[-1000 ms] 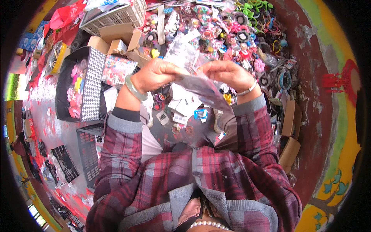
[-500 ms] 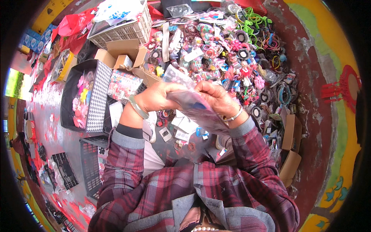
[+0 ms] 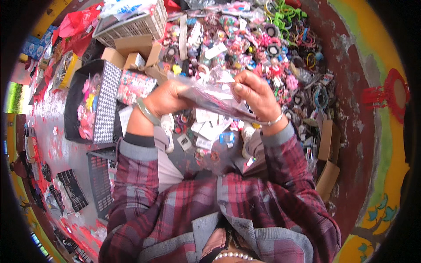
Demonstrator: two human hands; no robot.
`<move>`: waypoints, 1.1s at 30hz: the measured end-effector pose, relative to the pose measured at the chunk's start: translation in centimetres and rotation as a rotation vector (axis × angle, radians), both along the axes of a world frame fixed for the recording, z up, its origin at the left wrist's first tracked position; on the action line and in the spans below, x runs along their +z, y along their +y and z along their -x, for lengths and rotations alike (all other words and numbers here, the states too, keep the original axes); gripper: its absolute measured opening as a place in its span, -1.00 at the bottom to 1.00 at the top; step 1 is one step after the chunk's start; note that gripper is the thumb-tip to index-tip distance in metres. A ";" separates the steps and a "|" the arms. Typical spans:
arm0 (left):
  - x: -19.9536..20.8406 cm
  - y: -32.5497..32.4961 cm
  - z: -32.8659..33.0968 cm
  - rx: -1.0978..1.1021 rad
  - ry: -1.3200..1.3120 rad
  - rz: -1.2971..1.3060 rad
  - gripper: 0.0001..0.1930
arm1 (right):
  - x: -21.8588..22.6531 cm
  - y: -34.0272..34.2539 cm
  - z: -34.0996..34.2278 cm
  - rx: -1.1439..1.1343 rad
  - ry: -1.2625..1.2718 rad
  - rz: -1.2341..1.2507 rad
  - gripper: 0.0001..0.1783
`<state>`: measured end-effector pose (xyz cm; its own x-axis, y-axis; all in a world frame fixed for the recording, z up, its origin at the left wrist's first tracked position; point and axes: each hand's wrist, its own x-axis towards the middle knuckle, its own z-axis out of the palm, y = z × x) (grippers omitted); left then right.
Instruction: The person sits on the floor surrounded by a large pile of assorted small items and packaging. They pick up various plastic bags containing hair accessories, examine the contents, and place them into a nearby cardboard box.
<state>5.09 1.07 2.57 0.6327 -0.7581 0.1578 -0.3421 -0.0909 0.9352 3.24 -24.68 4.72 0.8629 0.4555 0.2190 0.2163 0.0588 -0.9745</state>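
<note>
Left hand (image 3: pixel 169 97): one, closed on the left end of a clear plastic bag, fingers largely hidden behind the film. Right hand (image 3: pixel 259 97): one, fingers curled, thumb near forefinger, at the bag's right part; cannot tell whether film is pinched between. Clear plastic bag (image 3: pixel 212 101): one, slanting between the hands; dark and pinkish contents, blurred, kind indeterminate. Shoes (image 3: pixel 167 131): pair, partly covered by trouser legs. White cards (image 3: pixel 205 142): several, marks too small to read. White bag (image 3: pixel 120 9): one, blue printing, cut off by the upper edge, on a pale crate (image 3: pixel 131 33). Hair ornaments (image 3: pixel 267 41): heaped, many overlapping. Working room: hands raised, between a houndstooth box (image 3: pixel 108 103), near the left forearm, and an open carton (image 3: pixel 330 140), apart from the right hand.
</note>
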 end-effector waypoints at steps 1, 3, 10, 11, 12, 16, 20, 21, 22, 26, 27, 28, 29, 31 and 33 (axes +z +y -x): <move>-0.1 0.0 -0.1 0.008 -0.046 0.005 -0.75 | 1.0 -0.3 0.0 0.128 0.182 -0.049 -0.86; 0.2 0.2 0.0 0.027 -0.030 -0.007 -0.74 | -0.5 -1.0 -0.2 0.239 0.240 -0.090 -0.85; -0.9 1.3 0.4 0.164 0.264 -0.028 -0.75 | -1.3 -1.2 -0.2 0.401 0.321 0.014 -0.87; -0.7 1.2 0.4 0.143 0.231 0.010 -0.75 | -1.3 -1.1 -0.1 0.391 0.291 0.028 -0.87; -0.7 1.0 0.5 0.139 0.236 0.037 -0.75 | -1.4 -1.0 0.0 0.382 0.261 0.041 -0.88; -0.7 0.7 0.4 0.112 0.228 0.072 -0.76 | -2.9 -0.8 0.1 0.313 0.223 0.035 -0.88; -0.2 1.4 0.1 0.126 0.333 -0.011 -0.77 | -3.0 -0.7 0.4 0.039 0.145 0.105 -0.88; -0.5 1.7 0.0 0.138 0.384 -0.001 -0.76 | -3.0 -0.6 0.2 -0.063 -0.054 0.132 -0.91; -0.8 1.9 0.0 0.164 0.428 -0.006 -0.76 | -2.8 -0.4 0.4 -0.123 0.009 0.033 -0.95; -0.5 1.6 0.2 0.208 0.512 -0.006 -0.73 | -0.9 -0.6 1.0 -0.316 -0.498 0.274 -0.93; -0.2 1.5 0.1 0.200 0.505 -0.006 -0.73 | -0.7 -0.7 1.0 -0.353 -0.599 0.328 -0.91; -0.1 1.5 0.2 0.193 0.498 -0.004 -0.73 | -0.6 -0.8 0.9 -0.337 -0.547 0.328 -0.91; -0.2 1.6 0.2 0.202 0.479 -0.001 -0.73 | -0.5 -0.9 0.8 -0.321 -0.496 0.328 -0.91; -0.8 1.8 0.0 0.216 0.443 0.007 -0.73 | 0.1 -1.7 0.6 -0.158 -0.020 0.174 -0.91; -0.7 1.8 0.0 0.272 0.400 0.051 -0.74 | -0.3 -3.3 0.1 0.093 0.368 0.137 -0.86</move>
